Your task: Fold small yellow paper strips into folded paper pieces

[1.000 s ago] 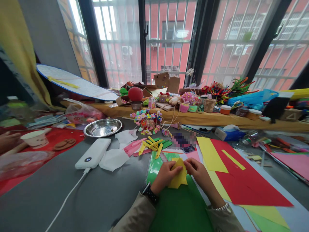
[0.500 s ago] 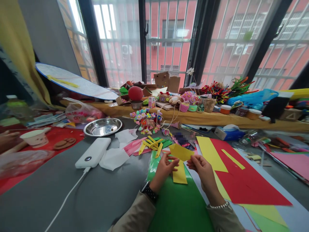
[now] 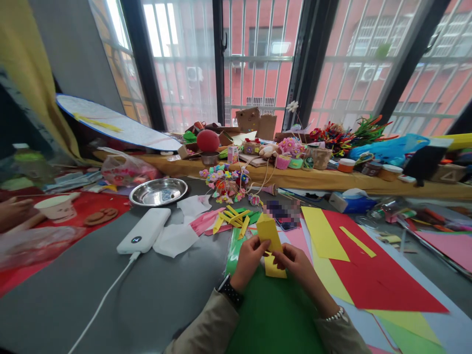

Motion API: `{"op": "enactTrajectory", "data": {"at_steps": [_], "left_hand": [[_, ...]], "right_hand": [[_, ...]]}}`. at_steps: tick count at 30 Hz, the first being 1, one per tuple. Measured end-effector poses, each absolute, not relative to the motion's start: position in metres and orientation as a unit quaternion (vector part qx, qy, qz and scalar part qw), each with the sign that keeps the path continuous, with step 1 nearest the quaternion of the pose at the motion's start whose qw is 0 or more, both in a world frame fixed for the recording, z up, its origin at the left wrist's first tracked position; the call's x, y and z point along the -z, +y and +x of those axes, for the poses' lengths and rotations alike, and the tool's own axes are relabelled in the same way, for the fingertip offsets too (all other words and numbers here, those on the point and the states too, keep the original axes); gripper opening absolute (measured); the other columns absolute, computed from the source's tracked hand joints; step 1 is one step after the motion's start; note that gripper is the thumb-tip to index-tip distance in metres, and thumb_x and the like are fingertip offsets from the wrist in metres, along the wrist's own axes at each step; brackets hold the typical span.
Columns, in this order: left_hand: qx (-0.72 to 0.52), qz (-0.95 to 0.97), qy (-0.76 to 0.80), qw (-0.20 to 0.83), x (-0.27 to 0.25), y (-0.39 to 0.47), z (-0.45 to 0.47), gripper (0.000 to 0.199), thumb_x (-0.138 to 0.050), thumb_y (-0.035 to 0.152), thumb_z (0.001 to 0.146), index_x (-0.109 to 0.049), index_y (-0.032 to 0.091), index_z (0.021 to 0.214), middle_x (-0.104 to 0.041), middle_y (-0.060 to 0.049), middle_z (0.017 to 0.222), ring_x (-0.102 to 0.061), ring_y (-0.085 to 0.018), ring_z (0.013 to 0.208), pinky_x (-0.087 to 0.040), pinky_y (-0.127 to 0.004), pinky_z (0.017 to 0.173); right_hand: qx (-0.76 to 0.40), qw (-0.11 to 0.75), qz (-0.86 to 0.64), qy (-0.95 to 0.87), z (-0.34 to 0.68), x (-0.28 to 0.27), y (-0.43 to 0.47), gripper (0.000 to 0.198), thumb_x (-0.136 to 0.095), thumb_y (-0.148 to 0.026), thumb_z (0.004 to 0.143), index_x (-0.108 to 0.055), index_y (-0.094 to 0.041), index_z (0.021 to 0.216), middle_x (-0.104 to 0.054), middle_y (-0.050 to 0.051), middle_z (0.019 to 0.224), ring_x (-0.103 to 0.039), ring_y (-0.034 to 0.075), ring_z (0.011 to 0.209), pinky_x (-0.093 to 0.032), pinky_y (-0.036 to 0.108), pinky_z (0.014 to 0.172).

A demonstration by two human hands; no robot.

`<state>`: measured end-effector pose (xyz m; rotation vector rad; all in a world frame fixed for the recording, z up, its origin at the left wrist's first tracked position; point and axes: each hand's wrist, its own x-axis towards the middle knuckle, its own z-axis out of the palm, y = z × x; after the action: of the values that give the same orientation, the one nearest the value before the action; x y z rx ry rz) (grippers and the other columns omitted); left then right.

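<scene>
Between my two hands a piece of yellow paper (image 3: pixel 268 232) is held upright, its lower edge pinched on both sides. My left hand (image 3: pixel 250 258) grips its left side with thumb and fingers, and my right hand (image 3: pixel 297 265) pinches its lower right corner. Below it, a second yellow paper piece (image 3: pixel 276 270) lies on the green sheet (image 3: pixel 273 314), partly covered by my fingers. Several folded yellow paper strips (image 3: pixel 236 219) are heaped just beyond my left hand.
To the right lie a red sheet (image 3: pixel 387 275) and a yellow sheet (image 3: pixel 324 231). A white power bank (image 3: pixel 145 231) with a cable and a metal plate (image 3: pixel 158 192) are on the left. Behind stands a flower-covered craft (image 3: pixel 224 184). At far left, another person's hand (image 3: pixel 14 211) is near a paper cup (image 3: pixel 57 209).
The yellow paper has turned from lying wide to standing upright and looks narrower. My right hand has moved left and slightly down, closer to my left hand.
</scene>
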<state>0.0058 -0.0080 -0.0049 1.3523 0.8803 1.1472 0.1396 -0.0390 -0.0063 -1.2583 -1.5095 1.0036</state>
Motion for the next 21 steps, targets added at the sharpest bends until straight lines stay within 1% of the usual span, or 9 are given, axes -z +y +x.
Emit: {"op": "enactTrajectory", "data": {"at_steps": [3,4,6,7,10,12,14,16,21], "left_hand": [[-0.489,0.568,0.372,0.548,0.006,-0.007,0.006,0.027,-0.053,0.036,0.065,-0.053,0.011,0.076,-0.059,-0.003,0.070,-0.055,-0.013,0.063,-0.045,-0.023,0.056],[-0.491,0.566,0.373,0.547,0.007,-0.006,0.006,0.027,-0.053,0.035,0.065,-0.052,0.012,0.078,-0.059,-0.003,0.069,-0.056,-0.013,0.063,-0.045,-0.023,0.055],[-0.496,0.558,0.378,0.547,0.009,-0.004,0.006,0.030,-0.054,0.035,0.064,-0.048,0.012,0.083,-0.058,-0.002,0.067,-0.056,-0.013,0.060,-0.045,-0.024,0.054],[-0.499,0.554,0.380,0.548,0.010,-0.004,0.006,0.031,-0.054,0.035,0.064,-0.046,0.013,0.086,-0.058,-0.002,0.066,-0.057,-0.013,0.058,-0.045,-0.024,0.053],[-0.503,0.551,0.390,0.540,0.013,-0.002,0.007,0.031,-0.052,0.034,0.066,-0.044,0.014,0.088,-0.057,-0.001,0.066,-0.056,-0.013,0.056,-0.045,-0.024,0.052],[-0.497,0.561,0.395,0.532,0.015,-0.003,0.007,0.028,-0.050,0.033,0.067,-0.044,0.014,0.087,-0.056,0.000,0.066,-0.055,-0.012,0.057,-0.045,-0.023,0.051],[-0.484,0.578,0.392,0.528,0.015,-0.004,0.008,0.026,-0.048,0.032,0.068,-0.044,0.015,0.088,-0.054,0.001,0.066,-0.054,-0.012,0.057,-0.044,-0.022,0.050],[-0.469,0.596,0.386,0.525,0.015,-0.004,0.008,0.025,-0.047,0.030,0.069,-0.044,0.016,0.090,-0.053,0.002,0.064,-0.053,-0.011,0.054,-0.043,-0.021,0.048],[-0.465,0.601,0.381,0.527,0.015,-0.005,0.009,0.032,-0.049,0.028,0.068,-0.041,0.016,0.096,-0.047,0.005,0.055,-0.051,-0.010,0.050,-0.041,-0.021,0.048]], "right_hand": [[-0.276,0.442,-0.534,-0.666,0.145,0.004,-0.039,0.022,-0.051,-0.038,0.067,-0.055,-0.016,0.073,-0.056,0.002,0.061,-0.052,0.013,0.053,-0.044,0.026,0.051],[-0.241,0.446,-0.530,-0.680,0.148,0.003,-0.039,0.024,-0.052,-0.035,0.067,-0.054,-0.017,0.082,-0.057,0.003,0.067,-0.052,0.014,0.055,-0.044,0.027,0.053],[-0.217,0.448,-0.506,-0.704,0.152,0.000,-0.041,0.029,-0.050,-0.030,0.070,-0.049,-0.019,0.097,-0.056,0.005,0.079,-0.053,0.014,0.063,-0.046,0.028,0.059],[-0.219,0.439,-0.489,-0.721,0.154,-0.002,-0.041,0.030,-0.049,-0.029,0.070,-0.048,-0.021,0.099,-0.056,0.005,0.084,-0.053,0.015,0.066,-0.046,0.028,0.059],[-0.199,0.409,-0.462,-0.761,0.157,-0.005,-0.044,0.026,-0.037,-0.021,0.077,-0.051,-0.024,0.098,-0.053,0.005,0.092,-0.053,0.015,0.076,-0.045,0.029,0.067],[-0.166,0.396,-0.463,-0.775,0.156,-0.004,-0.044,0.030,-0.031,-0.016,0.078,-0.054,-0.023,0.096,-0.053,0.006,0.092,-0.053,0.015,0.079,-0.044,0.028,0.069],[-0.134,0.378,-0.472,-0.785,0.155,-0.001,-0.043,0.031,-0.031,-0.014,0.078,-0.056,-0.023,0.094,-0.053,0.007,0.091,-0.052,0.016,0.083,-0.043,0.029,0.070],[-0.125,0.357,-0.482,-0.790,0.153,0.003,-0.041,0.029,-0.034,-0.016,0.077,-0.057,-0.024,0.094,-0.053,0.007,0.089,-0.053,0.016,0.078,-0.043,0.028,0.067],[-0.124,0.367,-0.477,-0.789,0.154,0.007,-0.038,0.021,-0.044,-0.020,0.074,-0.061,-0.023,0.087,-0.054,0.006,0.081,-0.053,0.016,0.073,-0.044,0.027,0.064]]}}
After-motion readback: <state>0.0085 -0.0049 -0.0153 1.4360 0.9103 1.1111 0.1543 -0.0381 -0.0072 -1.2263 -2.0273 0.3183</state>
